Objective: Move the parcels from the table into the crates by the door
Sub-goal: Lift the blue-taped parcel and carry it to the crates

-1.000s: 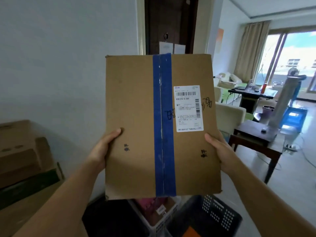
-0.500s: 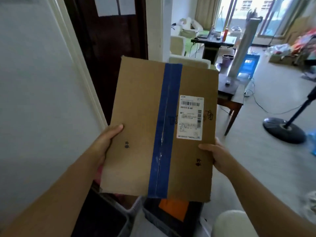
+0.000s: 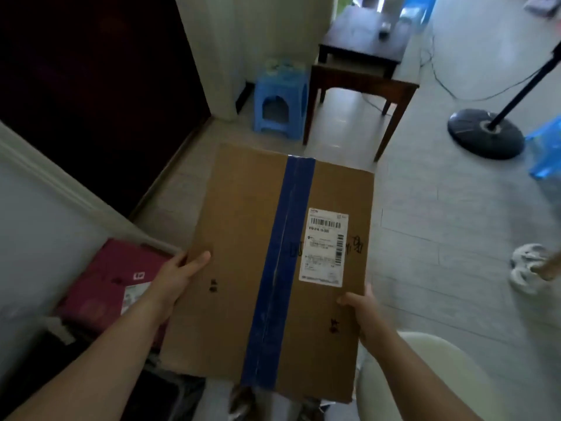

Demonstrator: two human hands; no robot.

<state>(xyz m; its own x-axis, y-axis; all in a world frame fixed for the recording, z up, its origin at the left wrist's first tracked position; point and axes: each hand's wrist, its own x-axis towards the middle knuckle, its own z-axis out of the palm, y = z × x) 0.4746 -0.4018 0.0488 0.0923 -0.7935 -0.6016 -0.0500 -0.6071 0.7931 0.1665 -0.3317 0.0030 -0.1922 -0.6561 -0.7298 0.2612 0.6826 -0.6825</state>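
Cardboard mid-carry: gripping the parcel (image 3: 243, 268) flat by its left and right edges with left hand (image 3: 179, 275) and right hand (image 3: 364, 311), above the crates (image 3: 182, 390) at near left; likely next, lowering squarely into free space.

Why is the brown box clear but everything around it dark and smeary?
Head view: the cardboard parcel in the middle is fairly sharp, barcode on its label visible. Head view: the door upper left is nearly black in shadow; the floor at right is much brighter. Head view: the slipper at the right edge looks smeared.
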